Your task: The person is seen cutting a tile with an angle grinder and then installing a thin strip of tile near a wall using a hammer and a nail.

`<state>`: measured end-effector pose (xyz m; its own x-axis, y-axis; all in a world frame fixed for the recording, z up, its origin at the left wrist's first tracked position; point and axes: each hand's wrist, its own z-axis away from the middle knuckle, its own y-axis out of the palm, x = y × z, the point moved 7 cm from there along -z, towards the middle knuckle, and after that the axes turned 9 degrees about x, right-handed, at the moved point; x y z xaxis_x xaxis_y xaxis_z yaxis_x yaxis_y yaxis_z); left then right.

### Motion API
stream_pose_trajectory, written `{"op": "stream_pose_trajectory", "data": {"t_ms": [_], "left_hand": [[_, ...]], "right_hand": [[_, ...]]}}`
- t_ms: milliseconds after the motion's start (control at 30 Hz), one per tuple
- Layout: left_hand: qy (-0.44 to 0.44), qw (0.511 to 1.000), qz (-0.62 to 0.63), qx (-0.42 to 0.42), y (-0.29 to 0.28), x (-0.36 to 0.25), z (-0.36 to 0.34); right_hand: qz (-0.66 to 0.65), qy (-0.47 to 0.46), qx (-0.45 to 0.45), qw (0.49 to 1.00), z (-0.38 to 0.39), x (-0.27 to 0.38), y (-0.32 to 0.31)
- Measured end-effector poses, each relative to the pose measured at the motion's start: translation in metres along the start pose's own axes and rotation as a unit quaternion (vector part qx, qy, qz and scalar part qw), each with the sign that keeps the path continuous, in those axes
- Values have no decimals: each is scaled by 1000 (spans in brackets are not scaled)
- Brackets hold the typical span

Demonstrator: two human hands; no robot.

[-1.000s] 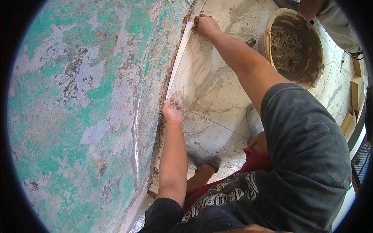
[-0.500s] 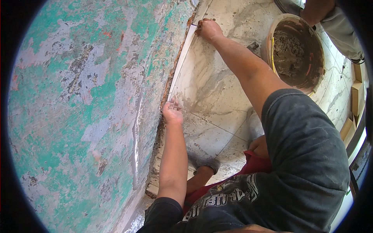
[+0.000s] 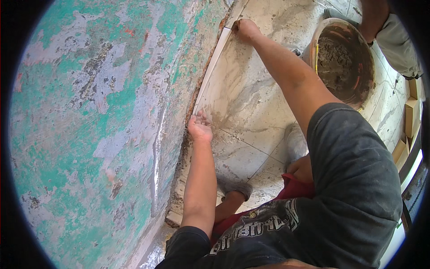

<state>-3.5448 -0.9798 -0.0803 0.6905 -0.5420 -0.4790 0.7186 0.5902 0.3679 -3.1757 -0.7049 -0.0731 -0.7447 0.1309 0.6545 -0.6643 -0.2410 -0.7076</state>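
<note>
A narrow white tile strip [image 3: 212, 67] lies lengthwise along the foot of the wall [image 3: 103, 98]. At its near end is my left hand [image 3: 200, 126], palm up, with the fingers curled and the thumb against the strip. My right hand [image 3: 248, 32] reaches to the strip's far end, its fingers closed together beside a dark joint line. A small dark bit shows at those fingertips, too little to name. The marbled floor tiles [image 3: 251, 94] beside the strip are smeared with grey mortar.
A round bucket [image 3: 312, 56] with grey mortar inside stands right of my right forearm. Another person's leg [image 3: 394, 49] is behind it. Cardboard boxes [image 3: 412, 116] line the right edge. My foot [image 3: 239, 188] is on the floor between my arms.
My right hand has shifted slightly right and pulled back from the strip's far end, baring the dark joint there. My left hand stays at the near end. The other person's leg has moved a little.
</note>
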Motion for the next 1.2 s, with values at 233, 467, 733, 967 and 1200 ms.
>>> {"op": "stream_pose_trajectory", "data": {"t_ms": [233,467,733,967,1200], "left_hand": [[27,998,-29,-52,10,4,5],[4,999,2,-47,12,3,11],[-4,1000,14,-24,13,-2,15],[-1,1000,11,-24,15,2,18],[4,999,19,-37,15,3,18]], "right_hand": [[88,-30,-60,994,1,-6,7],[105,-25,-61,992,12,10,4],[82,-36,-64,994,13,4,6],[71,-22,-52,996,6,2,8],[-8,5,-40,999,-5,-16,9]]}}
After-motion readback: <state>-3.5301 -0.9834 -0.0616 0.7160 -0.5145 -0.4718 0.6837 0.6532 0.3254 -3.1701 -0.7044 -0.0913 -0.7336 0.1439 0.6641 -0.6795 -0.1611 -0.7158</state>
